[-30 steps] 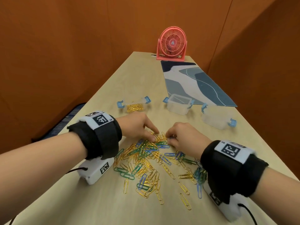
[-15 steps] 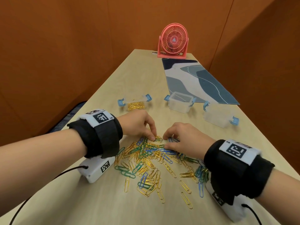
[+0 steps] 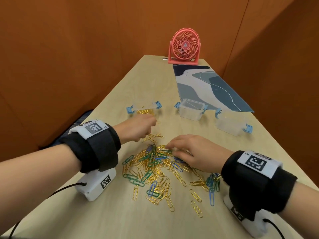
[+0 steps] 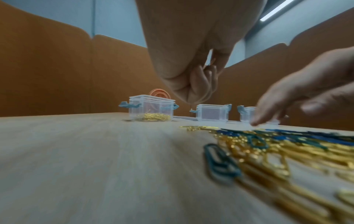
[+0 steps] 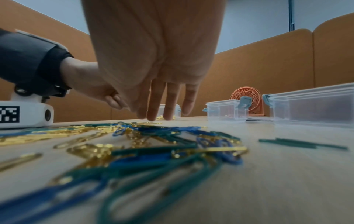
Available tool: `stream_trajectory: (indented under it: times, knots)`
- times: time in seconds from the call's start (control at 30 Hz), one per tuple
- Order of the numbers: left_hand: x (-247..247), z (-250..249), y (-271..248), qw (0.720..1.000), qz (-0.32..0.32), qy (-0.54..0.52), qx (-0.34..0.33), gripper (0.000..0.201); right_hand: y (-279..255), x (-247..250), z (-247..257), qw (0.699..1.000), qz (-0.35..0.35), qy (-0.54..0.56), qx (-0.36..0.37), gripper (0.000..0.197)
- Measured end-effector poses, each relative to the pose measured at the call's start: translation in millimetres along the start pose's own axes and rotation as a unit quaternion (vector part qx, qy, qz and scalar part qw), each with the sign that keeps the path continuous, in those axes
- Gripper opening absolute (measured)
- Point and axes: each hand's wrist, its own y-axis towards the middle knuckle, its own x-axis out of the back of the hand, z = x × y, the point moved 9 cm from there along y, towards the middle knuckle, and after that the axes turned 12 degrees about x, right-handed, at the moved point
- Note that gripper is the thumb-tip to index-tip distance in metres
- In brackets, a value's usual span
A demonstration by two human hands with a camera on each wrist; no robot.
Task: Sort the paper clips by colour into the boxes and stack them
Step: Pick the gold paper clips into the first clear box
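Just past the heap of gold, blue and green wire paper clips (image 3: 155, 168) on the pale wooden bench (image 3: 57, 219), the left hand (image 3: 136, 129) is curled, apparently pinching gold clips, near the far-left clear plastic box (image 3: 145, 110) holding gold clips; the right hand (image 3: 193, 152) rests spread, fingers straight, on the heap.

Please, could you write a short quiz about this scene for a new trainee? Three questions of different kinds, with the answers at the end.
1. Multiple choice: which colour are the clips inside the left box? A gold, B blue, C green.
2. True or false: the right hand reaches with straight fingers onto the pile of clips.
3. Fill in the number: ___ clear boxes stand on the table.

Key: 1 A; 2 true; 3 three.
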Motion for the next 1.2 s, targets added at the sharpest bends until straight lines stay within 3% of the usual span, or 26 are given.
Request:
stream_trajectory:
  times: [0.1,0.23,0.33,0.5,0.6,0.67,0.77,0.83,0.93,1.0,1.07,1.13,1.2]
  knots:
    - [12,9,2,0.994,0.01,-0.095,0.047,0.028,-4,-5,-13,0.998,0.027,-0.038,-0.05,0.033]
    - [22,21,6,0.996,0.01,-0.055,0.07,0.028,-11,7,-32,0.987,-0.016,-0.073,-0.14,0.032]
    - [24,34,12,0.993,0.016,-0.033,0.113,0.026,-7,7,-29,0.992,-0.04,-0.031,-0.118,0.03]
    - [13,40,13,0.971,0.099,-0.145,0.162,0.022,4,10,-5,0.997,-0.06,0.025,-0.048,0.033]
    - [-7,24,-2,0.963,0.181,-0.125,0.158,0.024,2,22,-4,0.979,-0.146,0.115,-0.078,0.032]
    - [-20,1,-15,0.97,0.206,-0.011,0.126,0.026,0,17,-10,0.93,-0.189,0.284,-0.139,0.036]
    - [-33,-43,-29,0.966,0.196,0.158,0.055,0.025,-1,-8,-4,0.759,-0.167,0.589,-0.22,0.053]
    - [-34,-68,-31,0.96,0.159,0.229,0.011,0.026,-1,-11,9,0.676,-0.147,0.688,-0.22,0.056]
    - [-28,-92,-27,0.97,0.095,0.221,-0.02,0.02,0,-2,5,0.566,-0.228,0.766,-0.201,0.05]
    - [-22,-101,-24,0.988,0.078,0.124,-0.039,0.019,-3,2,-7,0.533,-0.283,0.771,-0.203,0.048]
    - [-11,-105,-25,0.995,0.067,0.025,-0.065,0.016,-7,2,-17,0.526,-0.309,0.762,-0.219,0.045]
    - [5,-95,-20,0.997,0.032,-0.01,-0.071,0.016,-12,1,-26,0.536,-0.315,0.746,-0.24,0.037]
    - [11,-65,-7,0.999,0.014,0.043,-0.029,0.019,-19,-1,-33,0.556,-0.312,0.724,-0.263,0.032]
